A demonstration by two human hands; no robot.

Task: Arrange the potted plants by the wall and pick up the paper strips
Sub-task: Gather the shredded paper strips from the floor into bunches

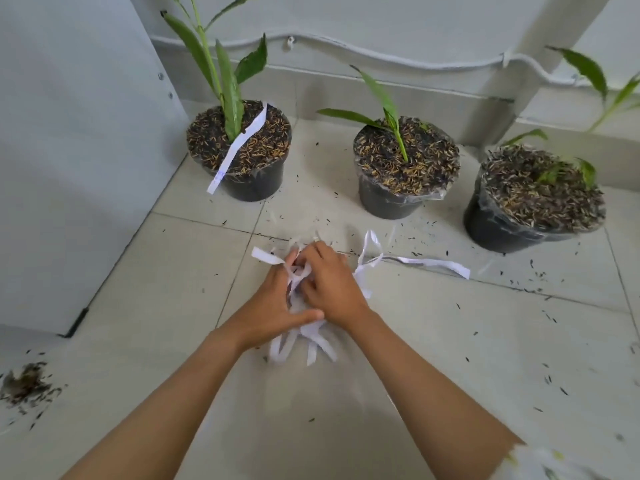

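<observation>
Three black potted plants stand in a row by the wall: the left pot [242,181], the middle pot [388,199] and the right pot [498,226]. A white paper strip [239,147] lies across the left pot's soil and hangs over its rim. On the tiled floor in front, a bunch of white paper strips [304,336] is gathered between my hands. My left hand [273,306] and my right hand [332,285] both grip this bunch, fingers curled into it. One long strip [426,262] trails from the bunch to the right along the floor.
A white cabinet panel [69,168] closes off the left side. A white post [554,46] leans against the wall at the back right. Dark husks [26,386] lie spilled at the lower left and scattered over the tiles.
</observation>
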